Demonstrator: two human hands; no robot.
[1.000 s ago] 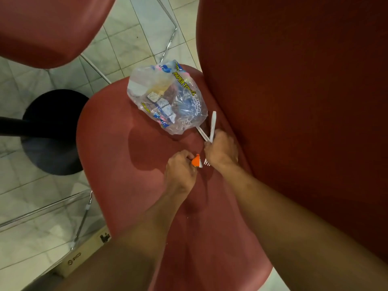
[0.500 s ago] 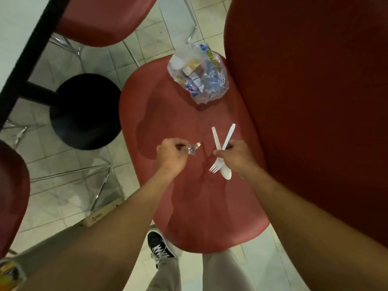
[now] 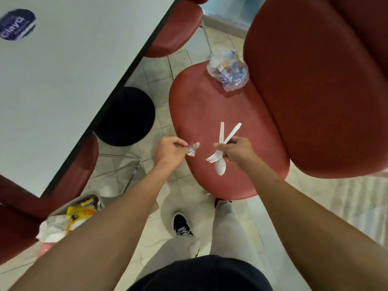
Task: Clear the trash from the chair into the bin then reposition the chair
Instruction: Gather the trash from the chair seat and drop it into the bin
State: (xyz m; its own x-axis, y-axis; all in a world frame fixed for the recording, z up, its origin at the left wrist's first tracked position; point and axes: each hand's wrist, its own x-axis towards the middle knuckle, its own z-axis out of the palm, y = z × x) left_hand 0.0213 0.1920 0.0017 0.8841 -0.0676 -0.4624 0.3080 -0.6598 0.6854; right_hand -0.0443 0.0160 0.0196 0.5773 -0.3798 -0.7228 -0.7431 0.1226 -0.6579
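The red chair (image 3: pixel 201 106) stands in the middle, its tall backrest (image 3: pixel 315 80) at the right. A crumpled clear plastic bag of wrappers (image 3: pixel 230 70) lies at the far end of the seat. My right hand (image 3: pixel 236 151) grips a white plastic fork (image 3: pixel 213 157) and spoon (image 3: pixel 220 166), crossed, above the seat. Over the seat's left edge, my left hand (image 3: pixel 171 152) pinches a small clear crumpled wrapper (image 3: pixel 193 149). The bin (image 3: pixel 69 215), holding yellow and white trash, sits at the lower left beside my left forearm.
A white table (image 3: pixel 73 76) with a dark edge fills the upper left, its black round base (image 3: pixel 126 116) on the tiled floor. Other red chairs (image 3: pixel 176 32) sit around the table. My legs and a black shoe (image 3: pixel 181 225) are below the seat's near edge.
Both hands have lifted off the seat with the cutlery and the wrapper and drawn back toward me. My view has pulled back, bringing the table and the bin into sight.
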